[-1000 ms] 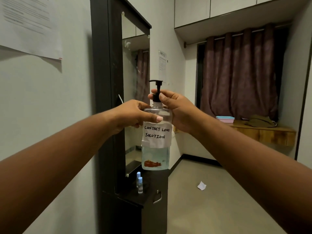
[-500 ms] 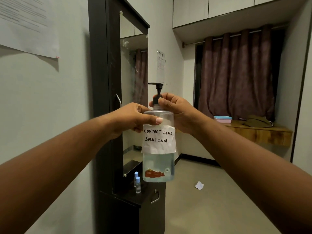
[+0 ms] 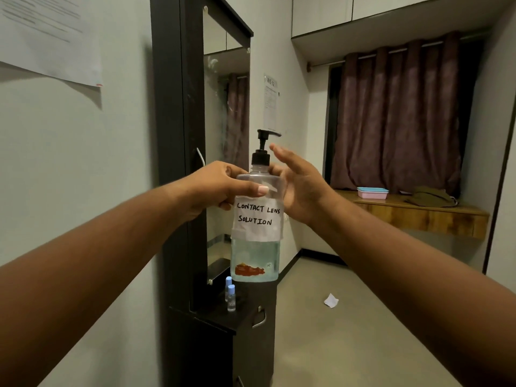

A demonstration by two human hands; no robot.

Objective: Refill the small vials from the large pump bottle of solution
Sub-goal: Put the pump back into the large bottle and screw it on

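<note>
Clear plastic is the body of the pump bottle (image 3: 255, 219), which stands upright in the air in front of the person, above the dark cabinet (image 3: 245, 325). It has a black pump head (image 3: 262, 146) and a white label (image 3: 258, 219) with the handwritten words "CONTACT LENS SOLUTION". Bluish liquid fills only the lower part, below the label. The left hand (image 3: 220, 188) holds the bottle at its shoulder, the grip closed around it, with the thumb lying across the front just above the label. The right hand (image 3: 300, 188) is on the other side of the bottle with its grip open: the fingers (image 3: 282, 155) are spread and point up beside the pump neck, and they do not clasp it. Whether the palm touches the bottle wall, I cannot tell. Two small vials (image 3: 231, 297) with light blue caps stand upright on the cabinet top, close together, below the bottle and a little to its left. Behind them a tall mirror (image 3: 223, 163) in a dark frame rises from the cabinet. On the floor (image 3: 349, 331) lies a white scrap of paper (image 3: 331, 300), well apart from the cabinet. Farther back, a wooden shelf (image 3: 418, 216) under the dark curtains (image 3: 396, 115) carries a pink and blue box (image 3: 372, 192).
</note>
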